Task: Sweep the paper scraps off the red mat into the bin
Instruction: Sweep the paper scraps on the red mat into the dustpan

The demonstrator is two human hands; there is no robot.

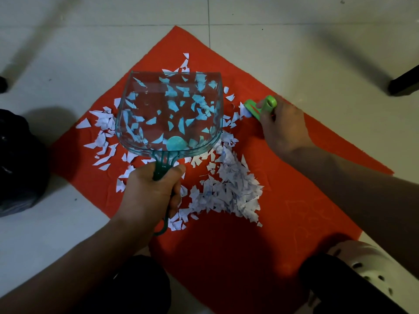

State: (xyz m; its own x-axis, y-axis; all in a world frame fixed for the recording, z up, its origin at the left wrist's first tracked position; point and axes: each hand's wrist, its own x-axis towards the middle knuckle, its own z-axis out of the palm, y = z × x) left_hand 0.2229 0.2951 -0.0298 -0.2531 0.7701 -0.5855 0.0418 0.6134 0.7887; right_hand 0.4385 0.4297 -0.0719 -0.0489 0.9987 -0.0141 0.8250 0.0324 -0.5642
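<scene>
Our left grip clenched the dustpan handle; right grip pinched the green brush; paper scraps between them.

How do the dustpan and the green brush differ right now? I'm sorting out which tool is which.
The dustpan is large, clear teal and see-through; the green brush is small and opaque. The left hand grips the dustpan by its long handle; the right hand largely covers the brush. Both are over the red mat.
</scene>
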